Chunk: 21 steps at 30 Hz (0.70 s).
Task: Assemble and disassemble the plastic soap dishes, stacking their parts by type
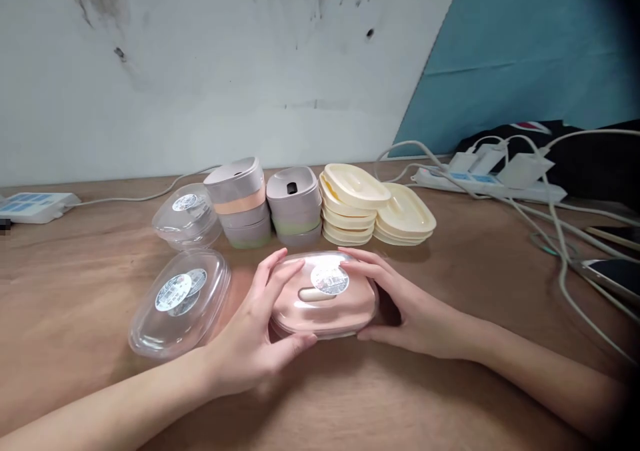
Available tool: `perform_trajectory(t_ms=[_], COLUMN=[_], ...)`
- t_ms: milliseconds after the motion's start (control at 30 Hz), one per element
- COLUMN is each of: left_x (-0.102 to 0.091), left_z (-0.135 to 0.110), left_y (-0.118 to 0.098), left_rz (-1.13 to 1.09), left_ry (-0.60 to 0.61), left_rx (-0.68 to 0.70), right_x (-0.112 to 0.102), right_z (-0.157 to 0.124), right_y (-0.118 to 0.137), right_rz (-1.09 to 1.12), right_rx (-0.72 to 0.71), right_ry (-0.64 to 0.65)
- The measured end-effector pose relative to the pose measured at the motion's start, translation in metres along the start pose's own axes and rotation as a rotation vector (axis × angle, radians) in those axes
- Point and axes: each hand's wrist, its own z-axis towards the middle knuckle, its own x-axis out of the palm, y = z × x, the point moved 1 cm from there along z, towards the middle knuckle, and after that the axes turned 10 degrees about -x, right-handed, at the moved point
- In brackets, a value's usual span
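Observation:
A pink rounded box (pixel 293 307) under a transparent lid with a round white label sits on the table between my hands. My left hand (pixel 255 324) curves around its left side, fingers at the far edge and thumb at the near edge. On the opposite side my right hand (pixel 407 304) grips the box in the same way, with fingertips on the lid near the label. A long slot shows in the pink top beneath the clear plastic. Left of my left hand lie nested clear lids (pixel 157 327) with round labels.
Behind stand more clear lids (pixel 165 219), two stacks of grey containers (pixel 245 216) (pixel 293 207), and stacks of cream lids (pixel 347 221) (pixel 413 214). Power strips (pixel 37 204) (pixel 530 189) lie at both sides. White cables (pixel 563 271) and a phone (pixel 613 274) occupy the right.

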Motion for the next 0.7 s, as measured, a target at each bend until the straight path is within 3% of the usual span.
perform_trajectory(t_ms=[233, 700], left_x=[-0.0001, 0.003], left_z=[0.0007, -0.0031], left_y=[-0.0011, 0.0025], left_rz=[0.004, 0.051], left_ry=[0.057, 0.054], left_rx=[-0.002, 0.0], right_x=[-0.0013, -0.0008], right_z=[-0.0013, 0.0036], right_y=[0.001, 0.0056], right_rz=[-0.007, 0.054], right_rx=[-0.047, -0.104], right_ry=[-0.028, -0.048])
